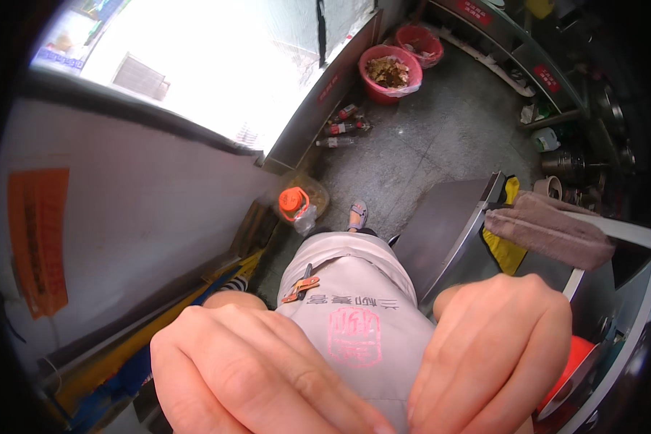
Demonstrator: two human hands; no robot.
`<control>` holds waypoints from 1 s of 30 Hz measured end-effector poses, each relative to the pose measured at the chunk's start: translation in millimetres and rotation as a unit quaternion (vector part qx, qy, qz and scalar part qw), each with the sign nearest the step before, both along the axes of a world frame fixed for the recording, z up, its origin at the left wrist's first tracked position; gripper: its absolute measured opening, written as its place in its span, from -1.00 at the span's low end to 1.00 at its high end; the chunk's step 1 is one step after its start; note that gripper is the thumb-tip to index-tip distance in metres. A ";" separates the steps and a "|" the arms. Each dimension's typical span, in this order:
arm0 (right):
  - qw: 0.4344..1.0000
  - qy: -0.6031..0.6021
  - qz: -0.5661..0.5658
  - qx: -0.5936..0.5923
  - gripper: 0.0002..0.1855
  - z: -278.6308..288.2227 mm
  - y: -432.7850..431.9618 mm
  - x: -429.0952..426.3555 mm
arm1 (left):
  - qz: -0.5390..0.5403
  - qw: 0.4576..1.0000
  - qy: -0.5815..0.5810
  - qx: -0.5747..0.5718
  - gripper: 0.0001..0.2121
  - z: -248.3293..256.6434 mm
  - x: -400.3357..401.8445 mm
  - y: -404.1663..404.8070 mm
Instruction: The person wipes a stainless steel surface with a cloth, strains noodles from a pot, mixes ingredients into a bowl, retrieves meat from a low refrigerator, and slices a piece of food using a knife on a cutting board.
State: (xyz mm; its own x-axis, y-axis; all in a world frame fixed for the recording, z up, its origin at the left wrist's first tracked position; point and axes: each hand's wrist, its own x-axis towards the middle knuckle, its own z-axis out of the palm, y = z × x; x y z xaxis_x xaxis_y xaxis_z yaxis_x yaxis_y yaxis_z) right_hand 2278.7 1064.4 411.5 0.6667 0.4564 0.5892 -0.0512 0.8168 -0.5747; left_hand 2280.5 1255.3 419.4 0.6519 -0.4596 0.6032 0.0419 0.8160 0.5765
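Observation:
Both my hands are raised close before the camera, backs up and fingers bent. My left hand (244, 369) fills the lower left, and my right hand (493, 352) the lower right. The fingertips run towards the bottom edge, so whatever they touch or hold is hidden. Below and between them hangs a pale apron (396, 325) that bears writing and a pink emblem. An orange-tipped spring clamp (302, 289) and a dark pen-like object sit at its pocket. One sandalled foot (357, 216) shows beyond the apron.
A large plastic jug with an orange cap (290, 199) stands on the floor. Plastic bottles (342, 128) lie along the wall near a red waste bin (380, 95), with a second bin (431, 57) behind. A brown towel (548, 230) hangs over a metal rail beside a steel cabinet (439, 217).

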 end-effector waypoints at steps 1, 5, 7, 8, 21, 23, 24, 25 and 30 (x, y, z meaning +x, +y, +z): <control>1.000 -0.004 -0.001 0.002 -0.90 4.5 -13.0 11.3 | -0.001 1.000 0.001 -0.001 -0.94 3.6 11.5 -13.0; 1.000 -0.011 -0.003 -0.014 -0.87 11.0 -61.2 54.9 | -0.024 1.000 0.003 -0.006 -0.93 8.5 65.6 -61.6; 0.999 -0.026 -0.022 0.000 -0.87 8.0 -82.3 74.1 | -0.015 0.999 0.004 -0.041 -0.91 1.1 86.3 -90.9; 0.999 -0.034 -0.032 0.007 -0.87 7.0 -92.1 84.3 | 0.012 0.997 0.002 -0.073 -0.88 -6.1 89.9 -111.9; 0.762 0.258 -0.581 -0.121 -0.70 -37.3 -272.9 160.3 | -0.326 0.873 0.236 0.276 -0.85 -44.8 315.7 -348.2; 0.702 0.294 -0.640 -0.107 -0.65 -39.4 -311.3 159.6 | -0.323 0.877 0.189 0.301 -0.86 -61.1 330.8 -402.5; 0.659 0.325 -0.674 -0.078 -0.68 -42.2 -330.3 160.4 | -0.353 0.865 0.182 0.305 -0.86 -67.0 342.0 -431.3; 0.609 0.337 -0.716 -0.062 -0.74 -51.0 -348.4 154.6 | -0.374 0.863 0.175 0.292 -0.87 -79.9 346.9 -459.9; 0.294 0.201 -0.932 -0.072 -0.90 -62.1 -440.0 79.7 | -0.521 0.785 0.122 0.311 -0.88 -89.8 315.1 -633.9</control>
